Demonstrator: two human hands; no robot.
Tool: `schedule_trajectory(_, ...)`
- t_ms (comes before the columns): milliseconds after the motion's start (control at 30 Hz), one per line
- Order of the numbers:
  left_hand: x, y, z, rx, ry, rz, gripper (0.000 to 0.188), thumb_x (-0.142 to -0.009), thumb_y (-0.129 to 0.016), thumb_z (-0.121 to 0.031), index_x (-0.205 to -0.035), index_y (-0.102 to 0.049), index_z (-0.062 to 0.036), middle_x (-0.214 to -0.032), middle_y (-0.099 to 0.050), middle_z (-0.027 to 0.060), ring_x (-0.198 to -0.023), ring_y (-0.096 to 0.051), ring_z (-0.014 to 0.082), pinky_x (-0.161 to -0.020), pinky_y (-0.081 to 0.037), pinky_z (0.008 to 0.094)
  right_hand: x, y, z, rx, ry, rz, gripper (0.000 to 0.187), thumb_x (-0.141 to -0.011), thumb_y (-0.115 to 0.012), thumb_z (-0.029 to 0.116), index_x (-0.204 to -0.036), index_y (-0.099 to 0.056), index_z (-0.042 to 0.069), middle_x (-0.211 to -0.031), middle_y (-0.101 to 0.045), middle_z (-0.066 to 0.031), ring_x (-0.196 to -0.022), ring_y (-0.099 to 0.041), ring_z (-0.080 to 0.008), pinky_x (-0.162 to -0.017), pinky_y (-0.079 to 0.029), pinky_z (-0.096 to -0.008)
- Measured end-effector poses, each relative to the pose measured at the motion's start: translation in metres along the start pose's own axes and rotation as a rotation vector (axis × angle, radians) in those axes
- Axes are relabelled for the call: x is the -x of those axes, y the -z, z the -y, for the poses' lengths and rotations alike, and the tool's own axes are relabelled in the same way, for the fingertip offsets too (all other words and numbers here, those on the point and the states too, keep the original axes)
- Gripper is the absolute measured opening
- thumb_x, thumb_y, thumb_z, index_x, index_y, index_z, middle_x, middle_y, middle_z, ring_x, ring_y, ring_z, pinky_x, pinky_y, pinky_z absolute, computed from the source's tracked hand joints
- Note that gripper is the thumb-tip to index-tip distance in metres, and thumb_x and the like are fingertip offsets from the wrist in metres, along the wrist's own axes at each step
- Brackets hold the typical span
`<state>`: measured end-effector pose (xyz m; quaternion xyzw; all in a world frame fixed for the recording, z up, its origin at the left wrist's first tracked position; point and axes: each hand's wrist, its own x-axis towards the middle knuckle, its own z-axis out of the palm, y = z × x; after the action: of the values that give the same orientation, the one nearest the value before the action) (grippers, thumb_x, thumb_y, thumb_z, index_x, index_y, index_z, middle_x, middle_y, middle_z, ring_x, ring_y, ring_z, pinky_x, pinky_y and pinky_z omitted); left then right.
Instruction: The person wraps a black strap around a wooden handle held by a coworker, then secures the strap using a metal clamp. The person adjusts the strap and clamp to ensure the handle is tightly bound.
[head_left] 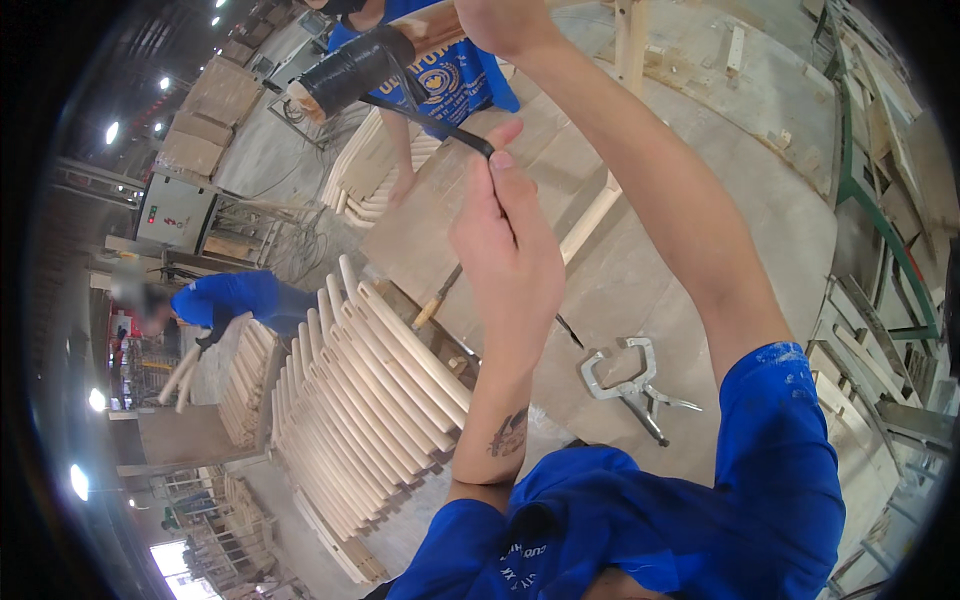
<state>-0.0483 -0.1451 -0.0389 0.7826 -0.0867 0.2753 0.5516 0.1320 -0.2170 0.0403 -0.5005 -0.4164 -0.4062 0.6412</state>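
Head view. Left hand (507,240) pinches a flat black rubbery strip (450,131); right hand (500,28), partly out of view, seems clasped on a brown wooden bar (430,30). Bar's black-wrapped end (350,75) lies left of both hands. Judged: bar stiff, moderately heavy, hold bare wood; strip limp, stretchy, grip near wrapping.

Strip (432,120): black, flexible, rubber- or plastic-like, with a slight sheen; the same look is shown where it is wound over the post (432,28), which is made of wood. Clamp (636,386): bare silvery metal, moderately glossy. Tool handle (429,309): smooth yellowish wood. Rails (365,385): pale wood, smoothly finished, matt. Tabletop (655,290): matt, dull and scuffed. Shirt (640,520): soft blue cloth, marked with pale dust at the sleeve. Cartons (220,90): matt brown cardboard.
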Motion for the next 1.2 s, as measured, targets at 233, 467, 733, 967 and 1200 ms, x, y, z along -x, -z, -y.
schedule_trajectory(233, -0.01, -0.021, -0.013, -0.001, -0.067, 0.001, 0.031, -0.108, -0.043, -0.017, -0.122, -0.063, 0.0024, -0.061, -0.054, 0.0064, -0.052, -0.054, 0.0208, -0.056, -0.043, 0.0356, -0.006, 0.017, 0.023, 0.037, -0.125, 0.415, 0.016, -0.089, -0.056, 0.011, -0.082, -0.066, 0.001, -0.073, -0.061, -0.0022, -0.073, -0.056, -0.0086, -0.067, -0.046, -0.028)
schedule_trajectory(467, -0.011, -0.033, -0.016, -0.059, -0.021, 0.073, 0.03, -0.109, -0.042, -0.02, -0.117, -0.061, 0.0007, -0.084, -0.074, 0.0097, -0.067, -0.068, 0.0267, -0.065, -0.051, 0.0392, 0.004, 0.036, 0.057, 0.388, -0.021, 0.601, 0.019, -0.091, -0.066, 0.022, -0.088, -0.069, 0.003, -0.081, -0.069, -0.0098, -0.075, -0.065, -0.0224, -0.072, -0.052, -0.0345)
schedule_trajectory(733, -0.016, -0.049, -0.001, -0.071, -0.077, 0.01, 0.025, -0.107, -0.045, -0.022, -0.113, -0.062, -0.0037, -0.087, -0.076, 0.0097, -0.075, -0.07, 0.0377, -0.069, -0.052, 0.0499, -0.007, 0.047, 0.093, 0.646, -0.167, 0.95, 0.026, -0.093, -0.07, 0.031, -0.095, -0.072, 0.005, -0.1, -0.075, -0.0148, -0.103, -0.071, -0.0281, -0.093, -0.053, -0.0391)
schedule_trajectory(967, -0.028, -0.011, 0.034, 0.112, -0.152, -0.169, 0.038, -0.11, -0.046, -0.034, -0.121, -0.062, -0.0005, -0.105, -0.073, 0.0108, -0.093, -0.068, 0.0217, -0.08, -0.052, 0.038, 0.005, 0.047, 0.073, 0.704, -0.115, 0.847, 0.026, -0.093, -0.071, 0.029, -0.106, -0.076, 0.008, -0.124, -0.072, -0.0107, -0.117, -0.067, -0.0247, -0.092, -0.055, -0.0373)
schedule_trajectory(1200, -0.062, 0.003, 0.032, 0.892, 0.1, -0.074, 0.028, -0.108, -0.056, -0.024, -0.118, -0.061, 0.001, -0.109, -0.066, 0.006, -0.101, -0.064, 0.0152, -0.087, -0.051, 0.0308, -0.006, 0.044, 0.066, 0.553, -0.302, 0.941, 0.022, -0.094, -0.07, 0.027, -0.1, -0.073, 0.006, -0.104, -0.074, -0.0135, -0.114, -0.067, -0.028, -0.096, -0.052, -0.0397)
